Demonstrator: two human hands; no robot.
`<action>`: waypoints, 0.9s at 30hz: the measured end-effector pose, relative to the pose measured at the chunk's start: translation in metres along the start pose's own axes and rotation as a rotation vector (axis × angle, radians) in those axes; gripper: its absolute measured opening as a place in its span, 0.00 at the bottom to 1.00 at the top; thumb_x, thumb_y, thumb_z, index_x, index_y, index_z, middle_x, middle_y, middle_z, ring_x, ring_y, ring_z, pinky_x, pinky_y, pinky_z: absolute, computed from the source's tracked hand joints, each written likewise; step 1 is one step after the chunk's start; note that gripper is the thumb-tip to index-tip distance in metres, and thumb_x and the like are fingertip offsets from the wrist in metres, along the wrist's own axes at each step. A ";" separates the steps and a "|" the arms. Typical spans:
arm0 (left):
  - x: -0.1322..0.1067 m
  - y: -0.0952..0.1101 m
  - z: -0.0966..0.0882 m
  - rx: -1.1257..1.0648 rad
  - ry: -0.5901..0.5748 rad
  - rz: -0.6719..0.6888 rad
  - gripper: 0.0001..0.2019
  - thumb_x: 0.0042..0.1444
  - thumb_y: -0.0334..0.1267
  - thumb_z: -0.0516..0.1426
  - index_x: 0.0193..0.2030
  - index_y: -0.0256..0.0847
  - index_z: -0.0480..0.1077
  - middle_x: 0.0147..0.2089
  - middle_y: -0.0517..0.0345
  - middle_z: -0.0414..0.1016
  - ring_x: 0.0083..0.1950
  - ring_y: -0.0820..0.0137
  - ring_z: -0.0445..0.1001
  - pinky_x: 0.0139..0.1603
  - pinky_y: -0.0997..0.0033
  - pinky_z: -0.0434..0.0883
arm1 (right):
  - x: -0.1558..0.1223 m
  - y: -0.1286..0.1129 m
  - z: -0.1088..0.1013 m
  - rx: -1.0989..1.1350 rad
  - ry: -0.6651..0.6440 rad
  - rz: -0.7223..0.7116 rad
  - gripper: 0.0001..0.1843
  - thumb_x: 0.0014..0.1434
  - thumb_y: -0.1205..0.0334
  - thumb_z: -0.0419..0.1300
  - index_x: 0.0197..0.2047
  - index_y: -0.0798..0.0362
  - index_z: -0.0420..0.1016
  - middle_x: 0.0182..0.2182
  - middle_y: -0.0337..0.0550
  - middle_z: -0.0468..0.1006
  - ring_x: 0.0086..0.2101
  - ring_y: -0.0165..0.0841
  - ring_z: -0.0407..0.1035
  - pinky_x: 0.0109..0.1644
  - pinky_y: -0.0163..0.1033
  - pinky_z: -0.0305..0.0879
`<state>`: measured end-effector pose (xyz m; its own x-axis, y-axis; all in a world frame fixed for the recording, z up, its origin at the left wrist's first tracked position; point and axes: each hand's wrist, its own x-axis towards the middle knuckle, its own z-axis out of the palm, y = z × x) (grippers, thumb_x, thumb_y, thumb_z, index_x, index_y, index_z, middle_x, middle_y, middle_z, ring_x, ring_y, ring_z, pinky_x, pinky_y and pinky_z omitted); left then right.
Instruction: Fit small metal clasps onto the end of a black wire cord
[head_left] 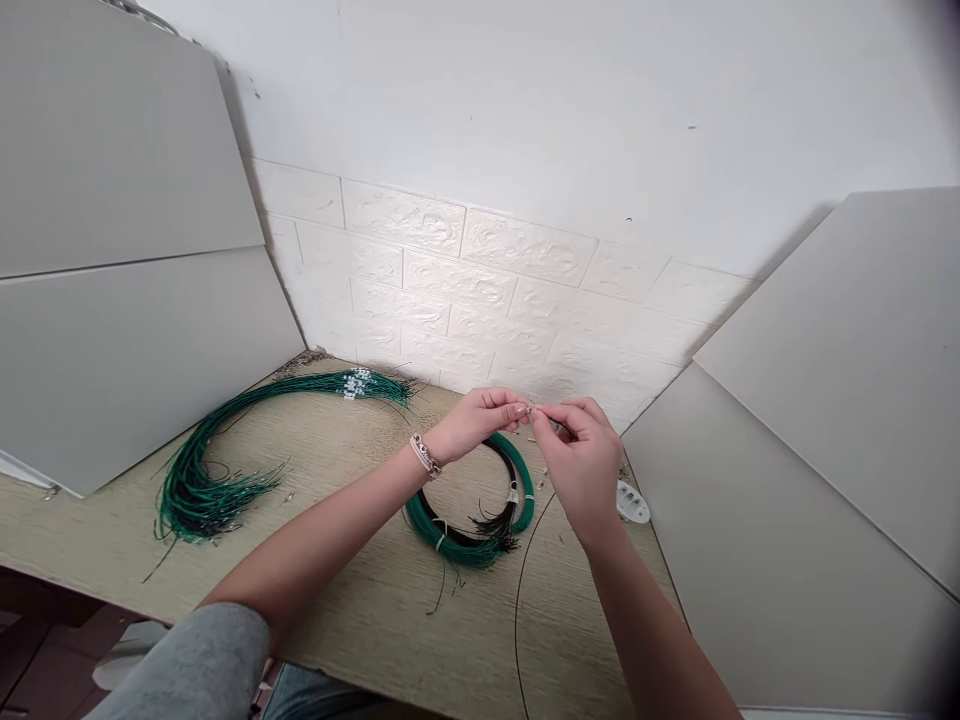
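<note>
My left hand point(480, 418) and my right hand point(581, 455) meet above the wooden table point(360, 600), fingertips pinched together on a tiny metal piece at the end of a thin black cord point(519, 590). The cord hangs down from my right hand toward the table's front edge. Below my hands lies a coiled bundle of green and black cords point(480, 510) tied with small bands. A bracelet sits on my left wrist.
A long curved bundle of green cords point(225, 450) lies at the left, with white tags near its far end. A small white plastic tray point(631, 502) sits right of my right hand. Grey panels stand at both sides, a white brick wall behind.
</note>
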<state>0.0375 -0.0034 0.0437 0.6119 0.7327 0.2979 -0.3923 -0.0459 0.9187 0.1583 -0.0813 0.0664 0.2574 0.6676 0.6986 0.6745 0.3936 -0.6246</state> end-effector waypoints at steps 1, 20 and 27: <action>0.000 0.001 0.000 0.014 0.001 0.010 0.13 0.44 0.43 0.62 0.30 0.33 0.71 0.26 0.61 0.68 0.27 0.80 0.61 0.31 0.75 0.58 | 0.000 0.000 0.000 0.003 -0.002 -0.001 0.06 0.51 0.62 0.58 0.28 0.53 0.76 0.27 0.38 0.69 0.19 0.22 0.55 0.21 0.32 0.56; -0.003 0.013 0.004 0.182 0.051 0.037 0.14 0.44 0.45 0.62 0.29 0.33 0.72 0.27 0.59 0.70 0.28 0.77 0.63 0.34 0.74 0.62 | 0.001 0.001 0.001 -0.009 -0.005 -0.029 0.07 0.52 0.63 0.58 0.29 0.53 0.76 0.27 0.39 0.69 0.19 0.23 0.55 0.22 0.32 0.56; -0.004 0.016 0.003 0.245 0.066 0.043 0.12 0.46 0.42 0.60 0.31 0.33 0.72 0.28 0.58 0.70 0.30 0.76 0.64 0.35 0.73 0.62 | 0.001 0.002 0.000 0.014 -0.070 -0.033 0.07 0.54 0.62 0.56 0.31 0.53 0.75 0.29 0.38 0.70 0.21 0.23 0.57 0.24 0.32 0.57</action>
<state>0.0309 -0.0094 0.0575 0.5488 0.7689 0.3279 -0.2338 -0.2355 0.9433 0.1605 -0.0797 0.0661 0.1863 0.6962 0.6933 0.6718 0.4247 -0.6069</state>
